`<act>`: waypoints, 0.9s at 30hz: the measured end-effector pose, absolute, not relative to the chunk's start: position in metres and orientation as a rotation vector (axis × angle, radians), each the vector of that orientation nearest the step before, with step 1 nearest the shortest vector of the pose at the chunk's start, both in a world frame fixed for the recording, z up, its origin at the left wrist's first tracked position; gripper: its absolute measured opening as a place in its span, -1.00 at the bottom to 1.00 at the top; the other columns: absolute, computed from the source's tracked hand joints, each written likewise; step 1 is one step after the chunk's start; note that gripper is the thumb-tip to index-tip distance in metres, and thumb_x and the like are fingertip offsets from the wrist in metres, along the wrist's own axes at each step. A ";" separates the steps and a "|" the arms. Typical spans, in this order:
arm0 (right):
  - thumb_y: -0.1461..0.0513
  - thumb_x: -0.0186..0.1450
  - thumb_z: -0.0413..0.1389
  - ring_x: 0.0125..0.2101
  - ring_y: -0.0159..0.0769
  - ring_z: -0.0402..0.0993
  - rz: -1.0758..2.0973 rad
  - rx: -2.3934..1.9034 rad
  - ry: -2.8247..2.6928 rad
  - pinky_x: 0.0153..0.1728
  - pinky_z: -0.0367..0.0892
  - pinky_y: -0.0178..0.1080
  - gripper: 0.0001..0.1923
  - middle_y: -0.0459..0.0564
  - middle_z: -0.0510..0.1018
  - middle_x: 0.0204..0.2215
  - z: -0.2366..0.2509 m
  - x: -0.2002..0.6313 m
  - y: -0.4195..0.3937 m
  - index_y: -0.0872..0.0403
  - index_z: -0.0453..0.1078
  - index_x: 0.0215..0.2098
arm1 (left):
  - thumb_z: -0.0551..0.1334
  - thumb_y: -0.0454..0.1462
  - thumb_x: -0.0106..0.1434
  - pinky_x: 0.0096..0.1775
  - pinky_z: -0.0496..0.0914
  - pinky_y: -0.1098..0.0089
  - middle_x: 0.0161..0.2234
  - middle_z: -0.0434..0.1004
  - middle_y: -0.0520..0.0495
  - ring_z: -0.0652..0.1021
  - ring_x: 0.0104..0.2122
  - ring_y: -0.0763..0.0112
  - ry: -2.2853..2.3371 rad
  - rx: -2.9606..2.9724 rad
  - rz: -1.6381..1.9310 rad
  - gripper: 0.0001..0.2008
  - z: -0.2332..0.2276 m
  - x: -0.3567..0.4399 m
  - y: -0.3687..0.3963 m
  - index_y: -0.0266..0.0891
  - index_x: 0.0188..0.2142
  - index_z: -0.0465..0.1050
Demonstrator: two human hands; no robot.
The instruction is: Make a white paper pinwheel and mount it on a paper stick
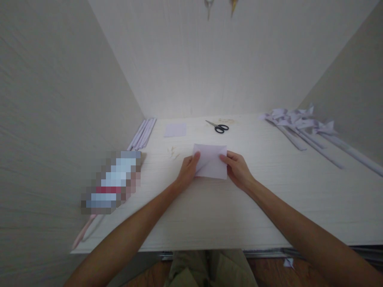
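Forearms (149, 215) angled inward; left hand (187, 169), right hand (238, 169) opposed; fingers (196, 157) pinching paper sheet (210, 161).

The pale paper (211, 161) partly hides the left hand (188, 166)

Scissors and pale paper pieces ring the desk (299, 211) on my feed.
I make out black-handled scissors (220, 128) near the far edge, a flat lilac square (175, 130) left of them, and paper sticks (143, 134) at the far left corner; folded-paper shapes on long rods (324, 128) spread from the far right corner, a pixelated object (115, 179) sits along the left edge, and a pink strip (83, 234) runs to the near left corner.
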State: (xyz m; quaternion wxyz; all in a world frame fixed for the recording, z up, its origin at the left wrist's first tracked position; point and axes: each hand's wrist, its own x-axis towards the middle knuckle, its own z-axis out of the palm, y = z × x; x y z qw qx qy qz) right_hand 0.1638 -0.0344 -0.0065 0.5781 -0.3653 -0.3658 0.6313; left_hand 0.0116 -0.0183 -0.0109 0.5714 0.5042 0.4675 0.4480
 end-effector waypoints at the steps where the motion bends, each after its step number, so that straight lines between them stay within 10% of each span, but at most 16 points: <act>1: 0.27 0.00 0.15 -0.54 -0.42 0.37 1.478 -0.849 -0.859 -0.46 0.28 -0.34 -0.92 -0.12 0.49 -0.56 -0.007 0.164 -0.034 0.09 0.42 -0.48 | 0.12 0.03 0.00 -0.51 0.27 0.43 -0.58 0.41 -0.05 0.39 -0.57 0.45 1.062 1.170 1.050 -0.56 -0.011 0.012 -0.019 -0.36 -0.47 0.40; 27: 0.24 -0.02 0.19 -0.55 -0.41 0.38 1.488 -0.883 -0.870 -0.48 0.28 -0.35 -0.93 -0.10 0.53 -0.55 -0.007 0.163 -0.037 0.07 0.44 -0.52 | 0.31 -0.22 -0.13 -0.28 0.38 0.31 -0.36 0.53 -0.15 0.51 -0.41 0.35 0.952 1.135 0.950 -0.67 -0.010 0.008 -0.021 -0.36 -0.34 0.45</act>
